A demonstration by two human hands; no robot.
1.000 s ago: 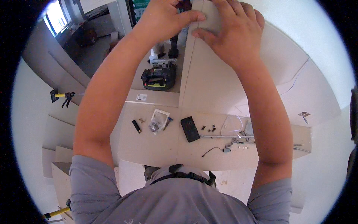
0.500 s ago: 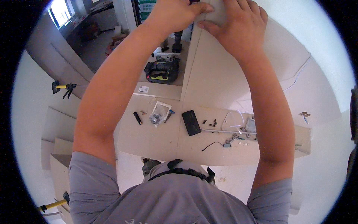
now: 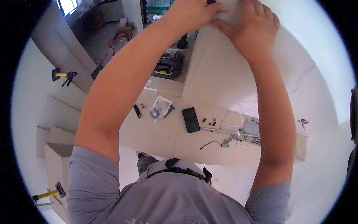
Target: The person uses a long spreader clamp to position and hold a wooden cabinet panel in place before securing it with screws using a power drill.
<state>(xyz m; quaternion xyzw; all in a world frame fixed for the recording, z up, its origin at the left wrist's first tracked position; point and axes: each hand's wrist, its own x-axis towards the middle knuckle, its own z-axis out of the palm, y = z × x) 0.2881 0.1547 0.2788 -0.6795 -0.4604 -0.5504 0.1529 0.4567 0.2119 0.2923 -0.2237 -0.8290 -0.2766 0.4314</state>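
Both my arms reach up to the top of the head view. My left hand [image 3: 194, 14] is closed, its fingers partly cut off by the upper edge. A small dark piece [image 3: 211, 1] shows at its grip; what it is I cannot make out. To the right, my right hand [image 3: 259, 31] lies against a pale panel [image 3: 232, 13], thumb pointing left and fingers apart. The panel surface shows between the two thumbs. What lies beyond the fingertips is out of view.
Below, a pale shelf [image 3: 156, 138] carries a black flat case [image 3: 191, 120], a plastic bag of hardware [image 3: 159, 109], a black stick-like item [image 3: 137, 111], small fittings [image 3: 212, 122] and cables [image 3: 225, 145]. A black power tool [image 3: 169, 65] sits in an opening. Yellow-black clamps [image 3: 66, 75] stand at left.
The view has shifted a little, so both hands appear slightly farther right and lower. My left forearm now covers more of the power tool. Both hands stay at the panel.
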